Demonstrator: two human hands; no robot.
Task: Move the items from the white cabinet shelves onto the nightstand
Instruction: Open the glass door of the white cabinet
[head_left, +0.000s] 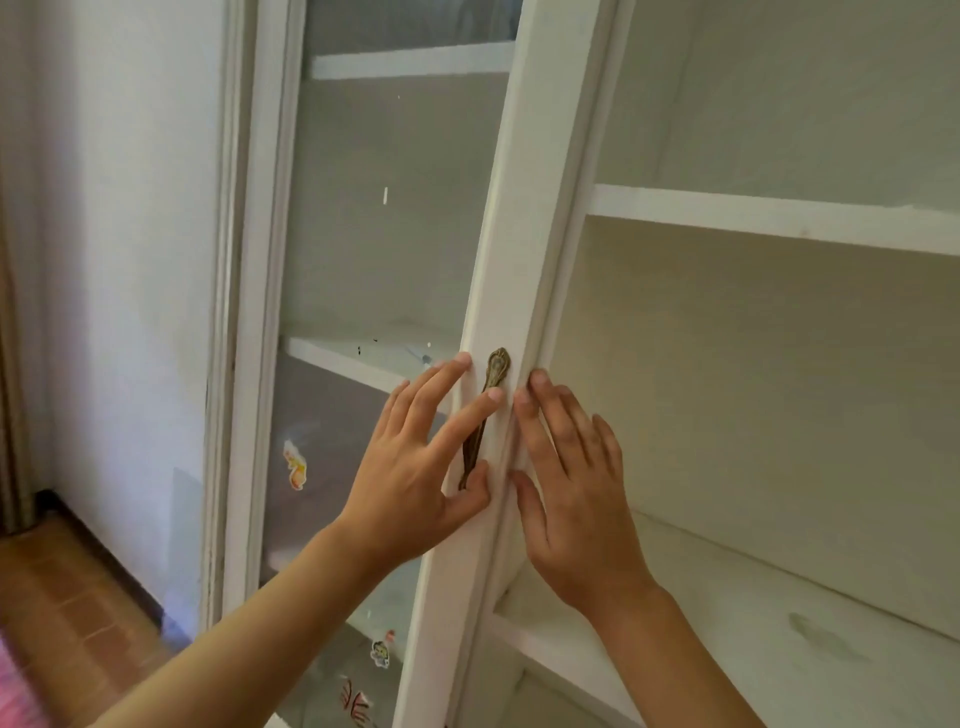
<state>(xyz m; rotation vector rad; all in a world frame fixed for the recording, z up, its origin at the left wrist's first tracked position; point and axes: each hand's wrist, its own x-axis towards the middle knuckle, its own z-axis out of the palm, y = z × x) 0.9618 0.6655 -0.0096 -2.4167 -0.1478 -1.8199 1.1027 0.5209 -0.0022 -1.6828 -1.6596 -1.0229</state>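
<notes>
Cabinet (810, 322): white, right-hand bay open to view, its shelves (779, 215) bare; no items seen on them in this picture.
Items: none visible on the shelves in view; whereabouts cannot be told. Nightstand out of view.
Door (511, 249): white wooden frame with glass pane (384, 218), standing ajar, free edge toward the camera, hinged on the left.
Long axis: door stile runs floor to ceiling, leaning slightly in the wide-angle view; handle (485, 415) lies along it, upper end at the top.
Left hand (415, 467): fingers straight and spread, flat on the stile, across and beside the handle; gripping nothing.
Right hand (566, 483): fingers straight, pressed against the stile's free edge, just right of the handle; gripping nothing.
Handling, judged: frame stiff, moderately light, swinging on hinges; pane fragile, so pressure belongs on the wood, not the glass.
Hold point, judged: metal handle or wooden stile at mid-height; painted wood likely smooth, flat palms adequate.
Pane markings: stickers (295, 464) low on the glass; small specks higher up.
Step in hand, judged: door being swung with shelves looking cleared; task probably near its end.
</notes>
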